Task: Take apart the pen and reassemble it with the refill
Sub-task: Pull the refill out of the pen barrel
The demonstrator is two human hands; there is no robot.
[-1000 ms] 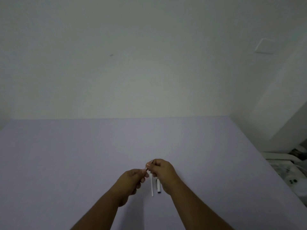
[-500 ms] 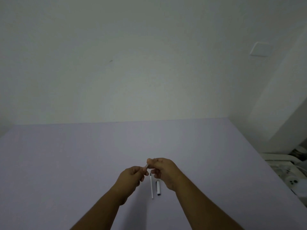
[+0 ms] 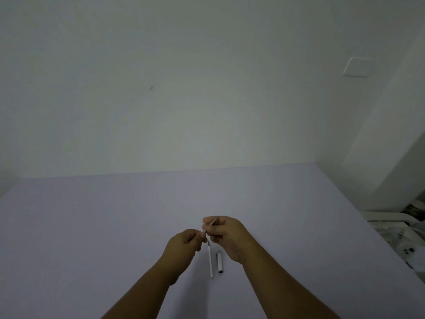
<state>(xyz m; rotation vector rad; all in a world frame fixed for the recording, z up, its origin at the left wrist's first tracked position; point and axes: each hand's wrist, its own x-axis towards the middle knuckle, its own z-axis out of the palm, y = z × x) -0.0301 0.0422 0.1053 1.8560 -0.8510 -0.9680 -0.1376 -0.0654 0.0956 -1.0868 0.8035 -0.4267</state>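
My left hand (image 3: 184, 246) and my right hand (image 3: 226, 236) meet above the lilac table (image 3: 92, 226), fingertips together. Between them they pinch a thin pen part (image 3: 212, 222); only a short pale tip pokes out above my right fingers, so I cannot tell which piece it is. Below the hands a thin white refill (image 3: 210, 261) with a dark tip lies on the table, pointing away from me. Just right of it lies a short white pen cap (image 3: 219, 262) with a dark end.
A plain pale wall rises behind the table, with a white switch plate (image 3: 355, 66) at upper right. Beyond the table's right edge stand white objects (image 3: 395, 238) and cables on the floor.
The hands have lifted slightly and parted a little, right hand rising and drawing the small piece away from the left. Refill and cap lie as before; the view tilted a bit.
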